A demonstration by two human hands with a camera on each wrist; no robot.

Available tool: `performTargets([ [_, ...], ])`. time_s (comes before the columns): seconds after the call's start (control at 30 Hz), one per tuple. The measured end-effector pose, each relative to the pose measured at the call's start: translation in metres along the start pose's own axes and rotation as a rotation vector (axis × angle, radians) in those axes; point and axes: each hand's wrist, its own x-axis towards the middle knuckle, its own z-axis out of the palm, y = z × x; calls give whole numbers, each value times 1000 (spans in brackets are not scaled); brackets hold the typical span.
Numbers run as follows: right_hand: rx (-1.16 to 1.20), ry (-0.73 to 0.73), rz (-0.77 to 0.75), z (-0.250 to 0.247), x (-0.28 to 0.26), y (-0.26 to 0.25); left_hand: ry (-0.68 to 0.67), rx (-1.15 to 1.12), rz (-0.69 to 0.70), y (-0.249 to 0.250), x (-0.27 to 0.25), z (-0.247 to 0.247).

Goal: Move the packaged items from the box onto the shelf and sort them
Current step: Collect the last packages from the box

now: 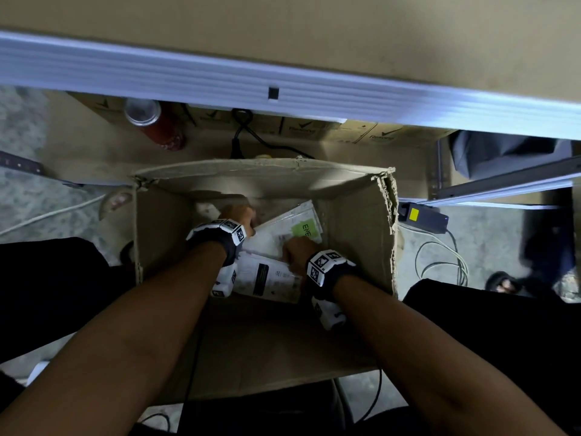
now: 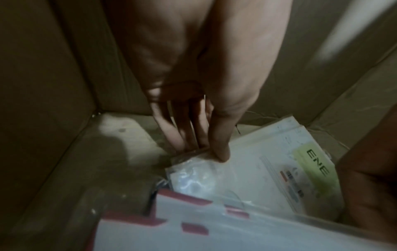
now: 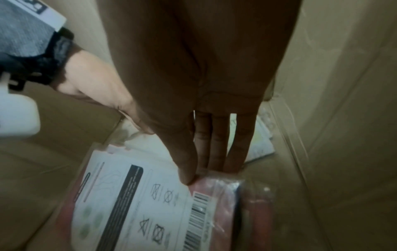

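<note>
An open cardboard box point(image 1: 361, 234) stands on the floor below the shelf beam point(image 1: 283, 86), and both hands are down inside it. My left hand point(image 1: 239, 215) point(image 2: 204, 152) pinches the corner of a clear plastic pack point(image 2: 193, 178), thumb on top. That pack lies against a white package with a green "ENE" label point(image 1: 301, 229) point(image 2: 311, 166). My right hand point(image 1: 297, 247) point(image 3: 206, 173) pinches the far edge of a red package with a white barcode label point(image 1: 267, 278) point(image 3: 137, 203), thumb on the label and fingers behind the edge.
A red can point(image 1: 154, 124) and a row of small cartons point(image 1: 314, 130) sit under the shelf beam. A black cable point(image 1: 251, 140) runs behind the box. A black adapter with a yellow sticker point(image 1: 421, 215) and loose cables point(image 1: 440, 259) lie to the right.
</note>
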Motion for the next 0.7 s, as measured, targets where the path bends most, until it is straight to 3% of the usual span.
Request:
performTargets([
  [0.17, -56, 43, -32, -12, -14, -4, 14, -36, 56, 5, -18, -13],
  [0.37, -156, 82, -61, -31, -47, -15, 162, 50, 98, 14, -57, -50],
  [0.7, -420, 324, -77, -68, -124, -52, 291, 102, 119, 19, -159, -112],
])
